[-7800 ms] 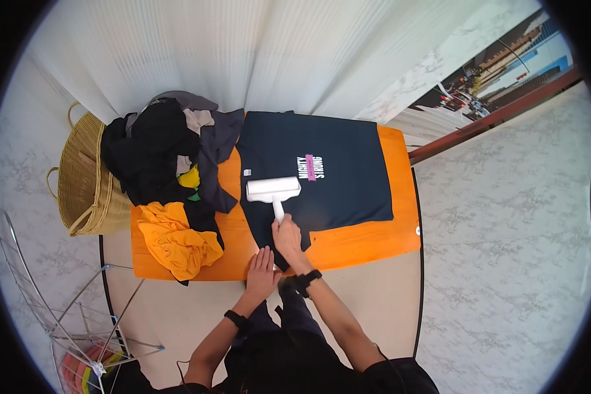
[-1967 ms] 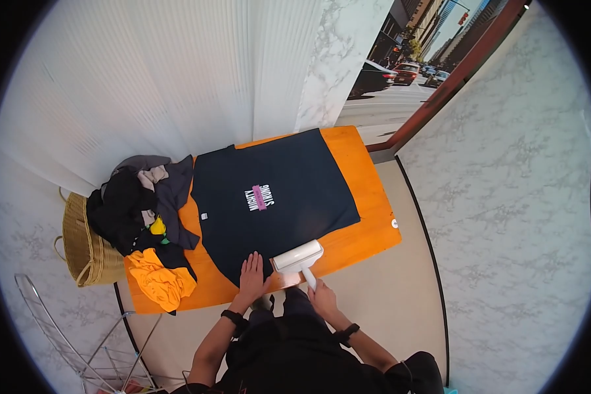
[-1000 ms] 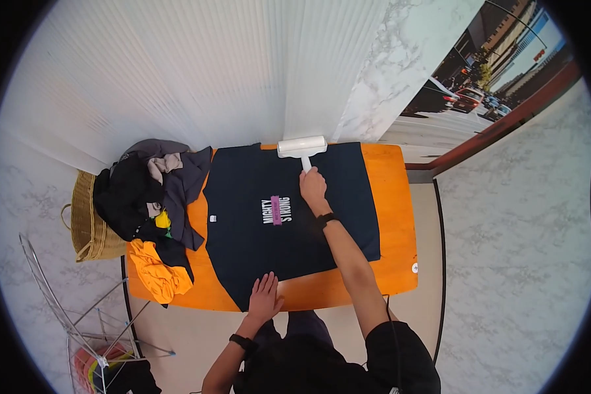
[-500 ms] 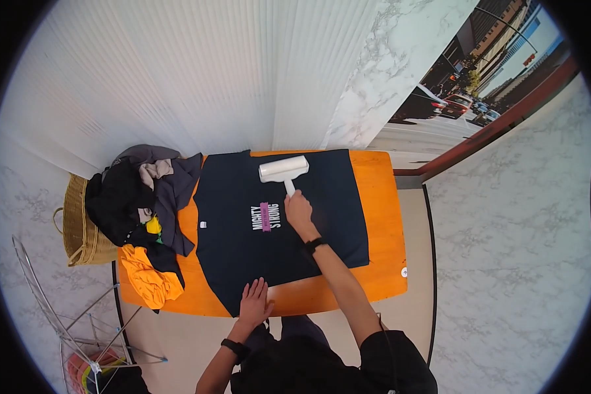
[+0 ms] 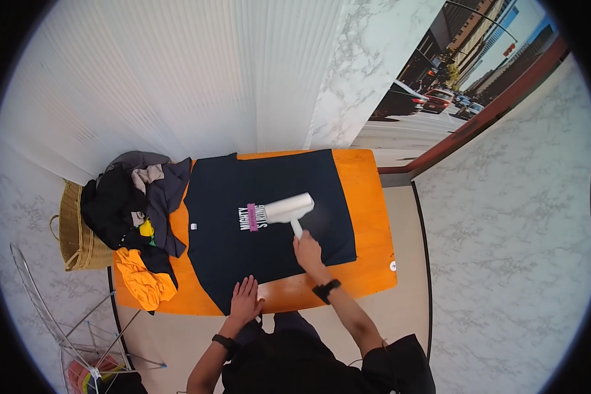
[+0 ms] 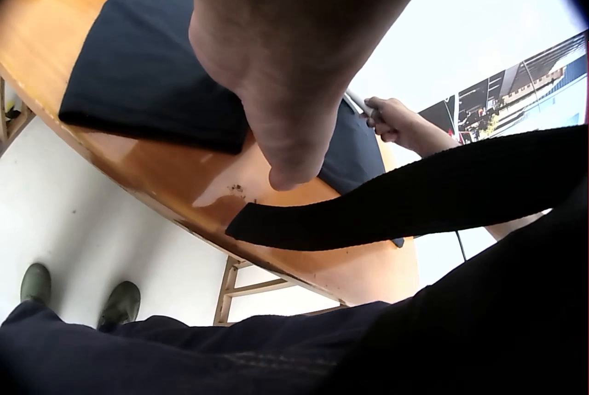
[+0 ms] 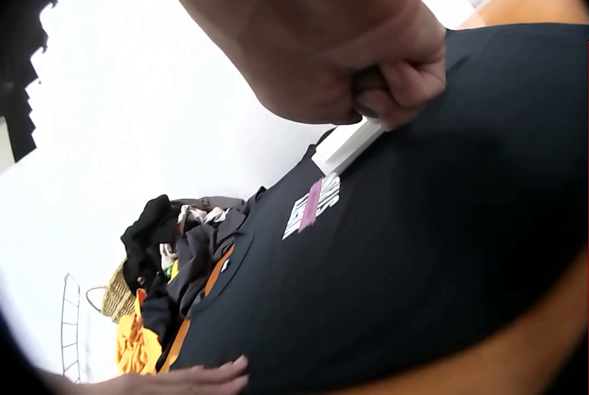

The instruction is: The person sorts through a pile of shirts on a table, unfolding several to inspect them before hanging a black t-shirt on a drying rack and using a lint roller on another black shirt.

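A dark T-shirt [image 5: 276,177] with a "MIGHTY STRONG" print lies spread on the orange table [image 5: 368,217]. My right hand [image 5: 308,253] grips the handle of a white lint roller [image 5: 289,208], whose head is over the shirt just right of the print. In the right wrist view the fingers of the right hand [image 7: 368,64] curl round the handle, with part of the roller [image 7: 345,147] showing below. My left hand [image 5: 245,301] rests with extended fingers on the shirt's near edge; the left wrist view shows that hand [image 6: 285,91] from behind, its fingers mostly hidden.
Heaped dark clothes [image 5: 111,203] and an orange garment [image 5: 144,279] cover the table's left end. A wicker basket [image 5: 79,230] stands beyond that end. A metal rack [image 5: 59,328] is at the lower left, a curtain [image 5: 177,79] behind the table.
The right hand has brought the roller from the shirt's far edge toward the near side, to beside the print. The left hand still rests on the near edge. The head view has shifted somewhat.
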The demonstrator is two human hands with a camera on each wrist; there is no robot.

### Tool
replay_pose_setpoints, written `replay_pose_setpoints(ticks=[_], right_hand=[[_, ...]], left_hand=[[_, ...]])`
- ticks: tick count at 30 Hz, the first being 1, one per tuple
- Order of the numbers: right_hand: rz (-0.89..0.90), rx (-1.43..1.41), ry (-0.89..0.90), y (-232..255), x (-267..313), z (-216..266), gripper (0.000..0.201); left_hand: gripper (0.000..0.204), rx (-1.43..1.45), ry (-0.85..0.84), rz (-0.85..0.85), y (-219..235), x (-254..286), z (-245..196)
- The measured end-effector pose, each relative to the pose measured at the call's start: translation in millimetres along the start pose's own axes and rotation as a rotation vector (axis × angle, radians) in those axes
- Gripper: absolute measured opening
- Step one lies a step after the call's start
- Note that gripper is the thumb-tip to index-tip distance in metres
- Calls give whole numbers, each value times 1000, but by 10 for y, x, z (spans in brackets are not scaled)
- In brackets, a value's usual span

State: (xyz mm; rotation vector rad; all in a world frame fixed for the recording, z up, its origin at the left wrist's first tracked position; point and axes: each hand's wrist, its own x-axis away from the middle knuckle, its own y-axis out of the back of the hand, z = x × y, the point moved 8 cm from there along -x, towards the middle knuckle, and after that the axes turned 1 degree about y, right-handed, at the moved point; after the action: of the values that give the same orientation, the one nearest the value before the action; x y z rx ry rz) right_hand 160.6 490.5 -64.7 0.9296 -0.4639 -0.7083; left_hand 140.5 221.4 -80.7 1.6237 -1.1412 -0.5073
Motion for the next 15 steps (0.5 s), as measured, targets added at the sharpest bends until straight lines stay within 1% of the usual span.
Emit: replay_pose_setpoints(ticks=[4,6,8,10,12,15], right_hand=[[34,-6,-41,140,849,-241,27],[111,53,-92,196,1246,-324,28],[100,63,-120,186,1593,-455,28],[88,71,-153,200,1877,-494,28],[144,111,-229,213,2139,-529,29],[110,125,-263,302,2437,-471,30]], left_hand=[[70,-15,-3,29,-38,-5,6],[71,-16,-17,42,-62,-1,2],[72,-22,-30,34,-76,-12,13],[74,-45,-65,49,-134,-16,42],[76,-59,-99,62,-158,-15,80],[76,-87,-136,85,-179,-16,79]])
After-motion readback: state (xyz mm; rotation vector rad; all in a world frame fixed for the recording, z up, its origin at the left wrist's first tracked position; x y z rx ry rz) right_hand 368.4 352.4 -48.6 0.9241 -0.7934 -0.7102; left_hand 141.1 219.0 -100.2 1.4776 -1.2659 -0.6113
